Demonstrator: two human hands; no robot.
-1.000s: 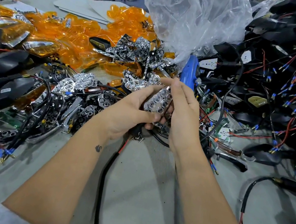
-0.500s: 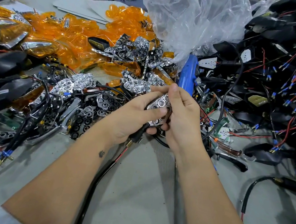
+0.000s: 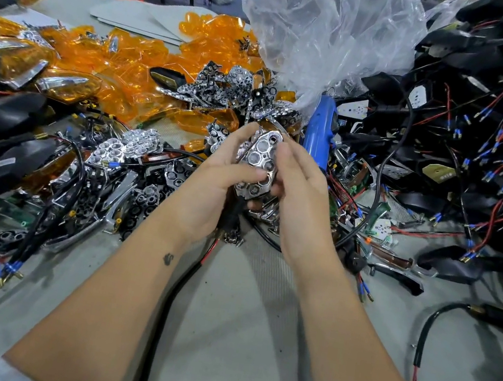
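We held the reflector (image 3: pixel 259 162) between both hands, above the counter (image 3: pixel 253 338), with its honeycomb chrome face turned up towards us. A second before, it had sat lower, half covered by the right fingers. It had since been lifted and tilted, so most of its cells were in plain sight.

The left hand (image 3: pixel 212 181) gripped it, thumb across the lower face and fingers curled behind. The right hand (image 3: pixel 299 194) had loosened. Its fingers lay nearly straight against the reflector's right edge, steadying rather than clamping, and its thumb was hidden. We judged that the pressing together was over and that we were checking the seating, or turning the piece to find its screw hole.

A black cable (image 3: pixel 165 308) ran from under the left hand down between our forearms, so the reflector seemed to sit on a wired housing we could not see.

Just beyond the right hand stood a blue driver (image 3: pixel 318 135), close enough for a short reach. Beyond the left hand lay more chrome reflectors, and behind them a heap of orange lenses (image 3: pixel 125 61). A clear bag (image 3: pixel 328 31) rose beyond both hands. Right of the right hand, well apart, sprawled a wire pile (image 3: pixel 497 147) of black housings with red and blue leads.
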